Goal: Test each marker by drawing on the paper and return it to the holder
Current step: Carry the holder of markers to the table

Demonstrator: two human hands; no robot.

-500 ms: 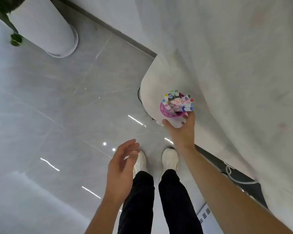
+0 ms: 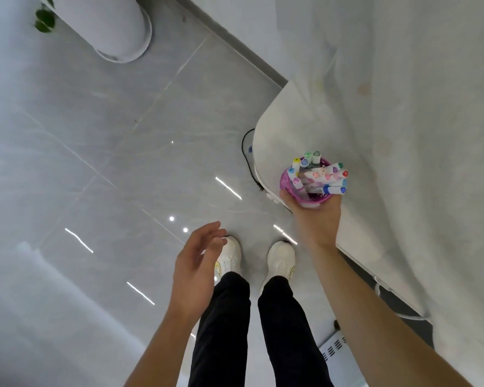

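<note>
- Gripped the pink mesh holder from its near side with the right hand: thumb pressed on the left wall, the rest of the fingers clamped round it and mostly hidden behind and under it.
- Held that holder over the rounded corner of the white table; could not tell whether its base touched the tabletop.
- Carried a full bunch of markers inside, caps up: a few upright at the far rim, most leaning right over the rim, with blue, red, green, pink and purple cap ends showing.
- Hovered the left hand lower and to the left, well apart from the holder, with the fingers loosely bent, slightly apart and clasped on nothing.
- Lay draped over the table to the right of the holder: a white sheet with faint pale stains, folds hanging past the edge.
- Stood on glossy grey floor tiles in white shoes and black trousers.
- Showed a round white planter with green leaves at the top left, a dark cable just beside the table corner, and a white vented box near the bottom.
</note>
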